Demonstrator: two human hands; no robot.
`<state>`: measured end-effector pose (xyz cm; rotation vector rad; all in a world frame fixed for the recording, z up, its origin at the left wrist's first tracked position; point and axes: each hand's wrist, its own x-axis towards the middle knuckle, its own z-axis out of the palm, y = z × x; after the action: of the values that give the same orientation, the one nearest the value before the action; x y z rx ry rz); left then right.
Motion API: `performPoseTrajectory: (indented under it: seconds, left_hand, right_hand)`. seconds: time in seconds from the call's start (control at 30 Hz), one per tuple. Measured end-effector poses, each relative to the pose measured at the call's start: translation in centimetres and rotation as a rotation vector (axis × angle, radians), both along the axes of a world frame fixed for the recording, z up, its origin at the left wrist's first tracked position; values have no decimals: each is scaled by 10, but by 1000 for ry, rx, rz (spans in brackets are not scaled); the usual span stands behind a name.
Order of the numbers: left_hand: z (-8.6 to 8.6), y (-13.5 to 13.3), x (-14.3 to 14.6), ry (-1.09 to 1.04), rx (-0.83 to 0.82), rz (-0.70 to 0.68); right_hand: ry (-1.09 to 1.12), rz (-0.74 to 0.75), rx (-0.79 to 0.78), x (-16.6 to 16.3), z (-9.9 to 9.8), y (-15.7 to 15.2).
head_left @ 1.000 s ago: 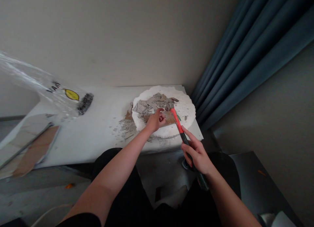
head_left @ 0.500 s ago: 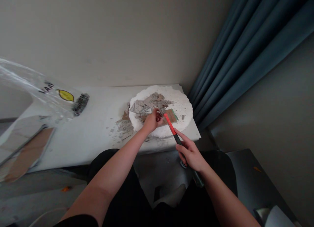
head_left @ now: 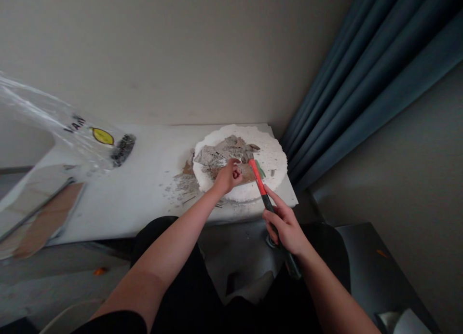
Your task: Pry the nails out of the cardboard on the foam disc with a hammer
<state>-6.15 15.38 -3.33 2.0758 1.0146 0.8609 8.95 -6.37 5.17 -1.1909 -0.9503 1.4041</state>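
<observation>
My right hand [head_left: 284, 223] is wrapped round the dark handle of a hammer [head_left: 257, 177] with a red neck. Its grey head [head_left: 249, 154] is over a round white slab with a rough edge [head_left: 275, 153], among broken grey pieces [head_left: 213, 155]. My left hand [head_left: 228, 176] rests low over the slab, fingers curled in, at the left end of a flat brown piece [head_left: 248, 173]. What its fingertips grip, if anything, is hidden. A green patch [head_left: 259, 169] shows behind the hammer's neck, at the brown piece's right end.
Grey crumbs [head_left: 183, 187] lie on the white table [head_left: 144, 194] left of the slab. A clear plastic bag with a yellow print [head_left: 103, 135] stands further left, near a brown board [head_left: 50, 218]. A blue curtain [head_left: 347, 93] hangs at the right.
The hammer has shifted slightly right and its grey head now shows more clearly. My left hand stays at the brown piece, its fingers a little more curled. The whole view has shifted slightly.
</observation>
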Motion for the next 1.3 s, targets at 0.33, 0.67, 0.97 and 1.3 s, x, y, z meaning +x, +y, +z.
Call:
performPoseTrajectory:
  seconds: [0.33, 0.67, 0.97, 1.3]
  left_hand:
    - [2, -3, 0, 39, 23, 20]
    - [1, -1, 1, 67, 67, -5]
    - [-2, -2, 1, 54, 61, -6]
    - [1, -3, 0, 71, 56, -6]
  right_hand:
    - [-16, -7, -21, 7, -1, -1]
    - [-61, -23, -18, 0, 2, -2]
    - [-52, -24, -21, 4, 5, -6]
    - [-53, -10, -19, 7, 5, -4]
